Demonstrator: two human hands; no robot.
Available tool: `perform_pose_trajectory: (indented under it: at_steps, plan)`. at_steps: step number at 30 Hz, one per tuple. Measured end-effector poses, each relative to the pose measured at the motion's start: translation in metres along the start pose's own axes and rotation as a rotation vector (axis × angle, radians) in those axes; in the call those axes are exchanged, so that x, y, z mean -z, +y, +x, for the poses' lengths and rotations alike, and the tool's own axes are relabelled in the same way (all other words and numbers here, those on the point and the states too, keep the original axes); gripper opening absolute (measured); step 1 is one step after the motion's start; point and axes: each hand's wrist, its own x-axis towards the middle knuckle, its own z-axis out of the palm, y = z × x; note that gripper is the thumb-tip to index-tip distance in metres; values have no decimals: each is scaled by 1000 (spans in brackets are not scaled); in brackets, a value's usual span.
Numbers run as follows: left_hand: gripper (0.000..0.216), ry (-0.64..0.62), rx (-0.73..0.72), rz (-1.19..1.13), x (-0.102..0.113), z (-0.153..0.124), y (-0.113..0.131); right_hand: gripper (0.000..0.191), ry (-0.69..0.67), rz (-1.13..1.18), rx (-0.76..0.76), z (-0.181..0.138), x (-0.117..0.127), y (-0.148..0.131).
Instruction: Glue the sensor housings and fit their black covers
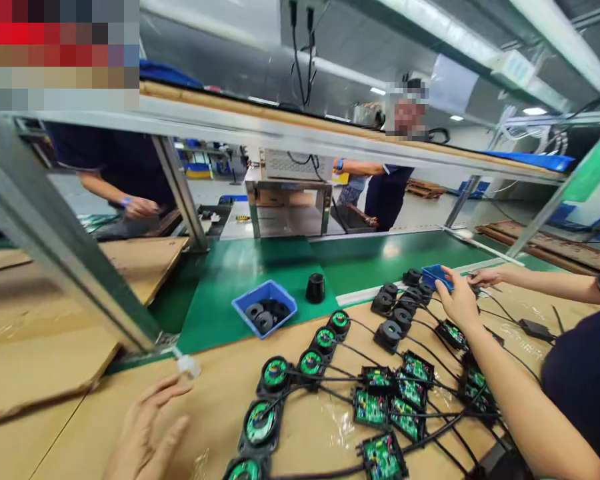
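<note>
My left hand (147, 427) reaches in at the lower left, thumb apart from the fingers, with nothing gripped. Its fingertips are right by a small whitish bottle (187, 365) with a thin nozzle; whether they touch it I cannot tell. My right hand is out of view. To the right of my left hand runs a row of round black housings (260, 421) with green circuit boards inside. Black cables join them to rectangular black cases (383, 457) holding green boards.
A blue bin (265, 308) of black rings and a black cup-shaped part (315, 288) stand on the green mat (215, 313). At right, a co-worker's hands (460, 297) hold a small blue bin (434, 275) near black ring-topped parts (389, 333). A metal post (115, 280) rises at left.
</note>
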Motion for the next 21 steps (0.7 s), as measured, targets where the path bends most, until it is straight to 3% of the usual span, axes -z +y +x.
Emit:
perform_pose_trajectory:
  at_steps: [2,4,7,9,12,16,18,21]
  plan:
    - [86,-290,-207,-85,5,-10,20,49,-82,67,151,-67,16,-36]
    - [119,-443,-348,-108,7,-14,43,60,-185,138,374,-145,31,-69]
    - [115,-642,-372,-72,2,-17,63,83,-313,83,785,-241,35,-95]
    - [105,-706,-300,-82,-4,-21,67,71,-302,-19,797,-274,23,-97]
    - [108,-740,-201,-129,-13,-25,66,49,-274,-78,689,-280,-2,-88]
    - [114,-713,-199,-172,-15,-22,67,39,-267,12,666,-260,-14,-83]
    - [116,-666,-214,-208,-12,-21,67,41,-287,92,661,-253,-7,-92]
    - [106,-561,-235,-258,-5,-20,67,37,-311,259,632,-242,3,-129]
